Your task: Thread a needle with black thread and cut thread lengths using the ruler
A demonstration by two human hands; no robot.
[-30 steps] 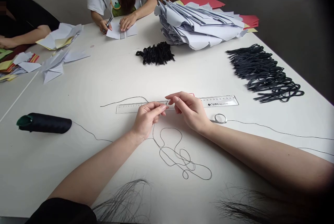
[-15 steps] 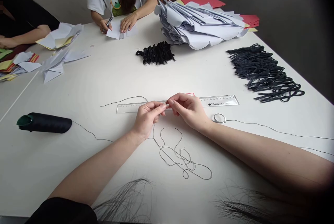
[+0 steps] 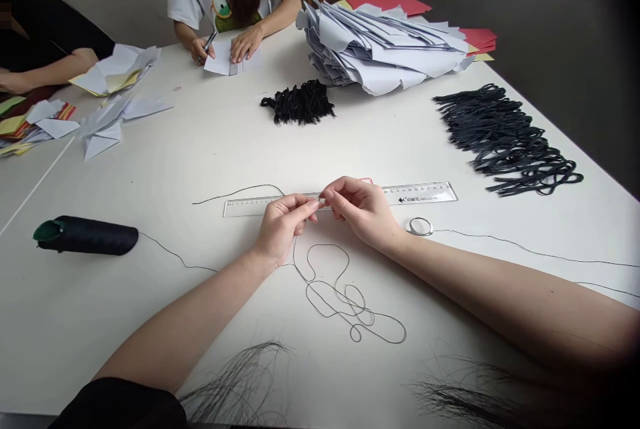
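My left hand [image 3: 283, 228] and my right hand [image 3: 363, 212] meet above a clear plastic ruler [image 3: 420, 194], and the fingertips of both pinch a tiny metal piece [image 3: 320, 200]. Thin black cord [image 3: 345, 297] lies in loose loops on the white table [image 3: 100, 322] just below my hands. Another length runs left to a black thread spool [image 3: 87, 237] with a green end. To the right of my right hand lies a small silver ring [image 3: 421, 226], with a fine cord trailing from it.
Bundles of cut black cord [image 3: 505, 139] [image 3: 299, 102] and a tall heap of white paper pieces [image 3: 385, 49] stand farther off. A co-worker's hands [image 3: 235, 46] work with a pen on paper across the table. Loose fine black strands [image 3: 240, 382] lie near the front edge.
My hands have drawn slightly closer, and their fingertips now meet at the tiny metal piece. The cord and ruler stay in place.
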